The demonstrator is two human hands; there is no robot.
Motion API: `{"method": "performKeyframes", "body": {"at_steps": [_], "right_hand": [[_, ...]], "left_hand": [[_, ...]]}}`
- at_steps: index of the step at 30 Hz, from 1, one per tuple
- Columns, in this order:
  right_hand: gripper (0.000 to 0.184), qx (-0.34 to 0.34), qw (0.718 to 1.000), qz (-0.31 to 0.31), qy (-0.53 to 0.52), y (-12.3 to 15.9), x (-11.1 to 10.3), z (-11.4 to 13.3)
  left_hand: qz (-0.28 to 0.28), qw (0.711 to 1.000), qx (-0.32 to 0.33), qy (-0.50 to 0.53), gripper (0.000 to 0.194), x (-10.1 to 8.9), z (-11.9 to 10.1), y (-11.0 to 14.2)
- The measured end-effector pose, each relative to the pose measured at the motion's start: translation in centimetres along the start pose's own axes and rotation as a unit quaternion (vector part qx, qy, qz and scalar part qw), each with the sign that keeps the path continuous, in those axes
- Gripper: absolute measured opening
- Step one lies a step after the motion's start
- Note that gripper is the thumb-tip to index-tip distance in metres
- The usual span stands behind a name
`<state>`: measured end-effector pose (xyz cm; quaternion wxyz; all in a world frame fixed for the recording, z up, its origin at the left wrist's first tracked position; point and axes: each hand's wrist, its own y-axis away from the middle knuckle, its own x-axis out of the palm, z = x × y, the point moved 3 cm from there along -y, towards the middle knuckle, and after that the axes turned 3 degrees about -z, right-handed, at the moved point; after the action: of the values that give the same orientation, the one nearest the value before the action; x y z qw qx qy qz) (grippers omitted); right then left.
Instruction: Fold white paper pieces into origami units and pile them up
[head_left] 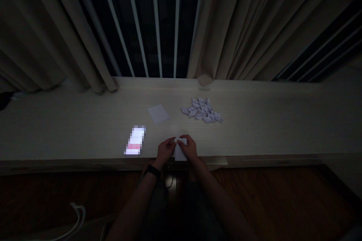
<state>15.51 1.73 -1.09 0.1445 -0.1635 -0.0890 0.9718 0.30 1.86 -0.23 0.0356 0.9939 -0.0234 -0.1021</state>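
Between my two hands is a small white sheet of paper (180, 154), held at the front edge of the pale ledge. My left hand (166, 148) pinches its upper left side, fingers pressed together; a dark band sits on that wrist. Closed on the upper right part of the paper is my right hand (190, 147), with thumb and fingertips near the top edge. The paper looks folded, though dim light hides the creases. Beyond my hands lie a square stack of white paper (158, 114) and, to its right, a pile of folded white paper pieces (202, 110).
A lit phone (135, 140), its screen blurred out, lies left of my hands on the ledge (70, 128). Curtains (226, 26) hang at the back, beside a dark barred window (141, 22). A white cable (77, 214) is at lower left, over the wooden floor (268, 196).
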Motion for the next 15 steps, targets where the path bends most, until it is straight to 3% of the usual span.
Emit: {"method": "performKeyframes", "body": {"at_steps": [15], "right_hand": [[0.025,-0.016,1.0,-0.002,0.007,0.12,-0.2,0.8]], "left_hand": [[0.013,1.0,0.013,0.003,0.047,0.04,-0.71,0.35]]}}
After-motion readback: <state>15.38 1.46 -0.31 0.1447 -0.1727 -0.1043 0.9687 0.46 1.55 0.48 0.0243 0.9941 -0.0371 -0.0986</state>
